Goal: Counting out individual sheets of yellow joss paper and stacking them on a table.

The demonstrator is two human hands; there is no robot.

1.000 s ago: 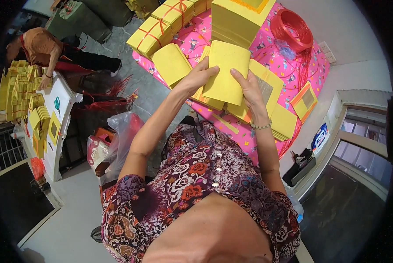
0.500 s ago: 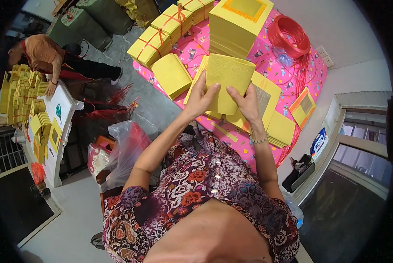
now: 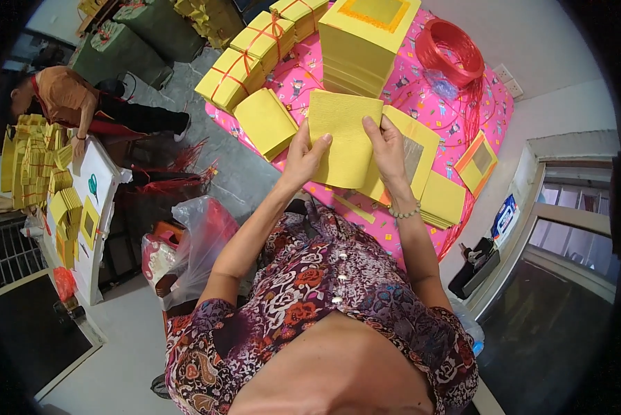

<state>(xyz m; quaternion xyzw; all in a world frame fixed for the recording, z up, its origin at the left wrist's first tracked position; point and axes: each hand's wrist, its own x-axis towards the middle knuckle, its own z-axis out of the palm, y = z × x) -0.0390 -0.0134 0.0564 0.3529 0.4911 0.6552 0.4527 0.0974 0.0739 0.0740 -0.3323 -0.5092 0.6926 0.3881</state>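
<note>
Between my two hands I hold a folded stack of yellow paper (image 3: 345,142) above the pink patterned table. My left hand (image 3: 306,153) grips its left edge, thumb on the front face. At the upper right edge my right hand (image 3: 389,146) pinches it, fingers behind. Beneath and to the right lie yellow sheets with a silver square (image 3: 414,155) and an orange border. A small yellow stack (image 3: 443,198) sits beyond my right wrist. Left of my hands rests another folded yellow stack (image 3: 269,121).
Yellow bundles tied with red string (image 3: 232,75) line the table's far left. A tall yellow stack (image 3: 359,55) stands behind my hands, near a coil of red plastic string (image 3: 449,55). At far left a person (image 3: 68,100) leans over a white table (image 3: 91,162) with green scissors (image 3: 93,185).
The paper stack has swung to the left and now shows its front face flatter. My right hand has moved up its right edge; my left hand has shifted slightly left and down.
</note>
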